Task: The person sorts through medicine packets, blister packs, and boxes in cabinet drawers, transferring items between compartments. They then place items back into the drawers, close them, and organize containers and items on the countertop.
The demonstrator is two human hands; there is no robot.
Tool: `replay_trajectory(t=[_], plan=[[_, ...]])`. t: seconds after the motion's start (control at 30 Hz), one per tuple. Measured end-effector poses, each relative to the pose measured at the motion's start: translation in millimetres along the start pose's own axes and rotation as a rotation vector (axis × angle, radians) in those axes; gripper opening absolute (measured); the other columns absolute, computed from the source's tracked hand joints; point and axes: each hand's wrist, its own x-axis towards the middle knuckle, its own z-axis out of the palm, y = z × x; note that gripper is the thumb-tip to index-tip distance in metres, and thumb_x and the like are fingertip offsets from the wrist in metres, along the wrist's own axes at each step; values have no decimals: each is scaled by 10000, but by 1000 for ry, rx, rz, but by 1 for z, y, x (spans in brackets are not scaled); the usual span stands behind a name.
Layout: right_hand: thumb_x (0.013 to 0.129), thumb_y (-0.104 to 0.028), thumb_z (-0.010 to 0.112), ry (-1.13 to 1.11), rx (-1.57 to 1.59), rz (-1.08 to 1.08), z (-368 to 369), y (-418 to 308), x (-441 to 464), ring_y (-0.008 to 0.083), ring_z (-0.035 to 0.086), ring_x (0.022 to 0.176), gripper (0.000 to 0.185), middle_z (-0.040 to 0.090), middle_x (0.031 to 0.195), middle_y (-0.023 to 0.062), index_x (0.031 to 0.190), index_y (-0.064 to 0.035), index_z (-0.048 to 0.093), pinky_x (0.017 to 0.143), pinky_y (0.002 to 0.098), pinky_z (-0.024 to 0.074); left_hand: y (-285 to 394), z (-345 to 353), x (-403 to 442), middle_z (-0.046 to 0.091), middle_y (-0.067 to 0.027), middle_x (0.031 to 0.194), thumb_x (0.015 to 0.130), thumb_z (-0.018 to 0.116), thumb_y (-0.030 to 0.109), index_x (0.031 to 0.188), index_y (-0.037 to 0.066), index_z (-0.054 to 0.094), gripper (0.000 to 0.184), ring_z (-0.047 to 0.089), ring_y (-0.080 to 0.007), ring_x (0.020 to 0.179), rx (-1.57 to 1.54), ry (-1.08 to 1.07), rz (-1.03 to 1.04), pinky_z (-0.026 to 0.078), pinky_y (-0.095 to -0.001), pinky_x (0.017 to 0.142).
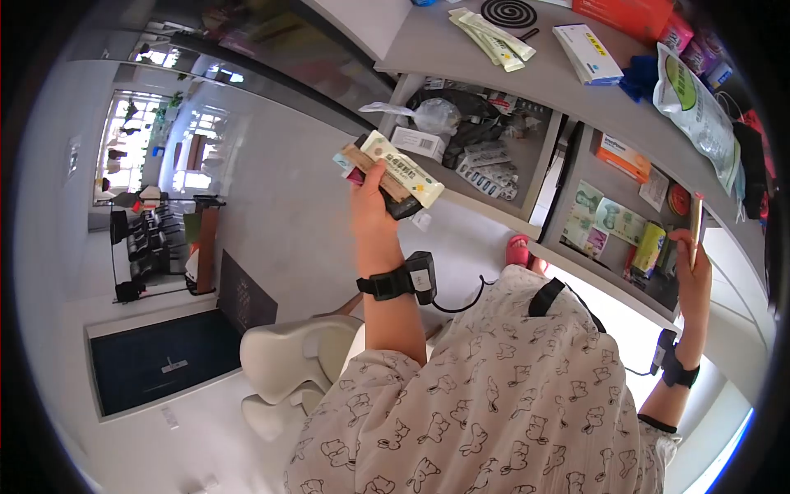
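Observation:
My left hand (374, 202) is closed around a small bundle in front of the left drawer. On top of it is a cream sachet (401, 169) with dark printing. A brown strip (378, 173) and a black item (403, 206) are beneath, their kind unclear. Over the right drawer, my right hand (691, 267) grips a thin, pale, upright item (697, 222) seen nearly edge-on. Near that hand, inside the drawer, lie a yellow-green box (648, 249), a round red item (678, 199) and several banknotes (605, 216).
The open left drawer (527, 206) holds a white box (418, 143), plastic bags and blister packs (490, 171). An orange box (623, 157) lies in the right drawer. Cream sachets (494, 39), a black coil (508, 12) and a white-blue box (587, 54) lie on the desktop. A chair (284, 358) stands behind left.

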Motion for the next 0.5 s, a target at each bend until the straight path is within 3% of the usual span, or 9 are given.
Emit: replay_trajectory(t=[0.23, 0.4, 0.5], plan=[[912, -163, 459, 15, -71, 73, 1, 9, -13, 58, 287, 539, 160, 335, 594, -34, 922, -53, 575, 478, 233, 251, -27, 21, 5, 559, -116, 1029, 790, 598, 58, 1140, 22, 455, 380, 588, -243, 904, -7, -70, -119, 513, -394, 759], [906, -187, 481, -37, -144, 150, 4, -10, -23, 83, 328, 564, 158, 400, 619, 4, 927, -59, 572, 505, 249, 315, -37, 20, 10, 537, -106, 1061, 801, 570, 41, 1166, 33, 431, 391, 554, -247, 977, 11, -111, -10, 485, -398, 808], [890, -150, 487, 19, -97, 8, 14, 0, -25, 123, 388, 569, 135, 435, 616, 54, 911, -42, 566, 535, 276, 362, -34, 31, 9, 535, -105, 1056, 819, 529, 27, 1167, 38, 411, 368, 559, -251, 961, -23, -106, -54, 487, -408, 806]])
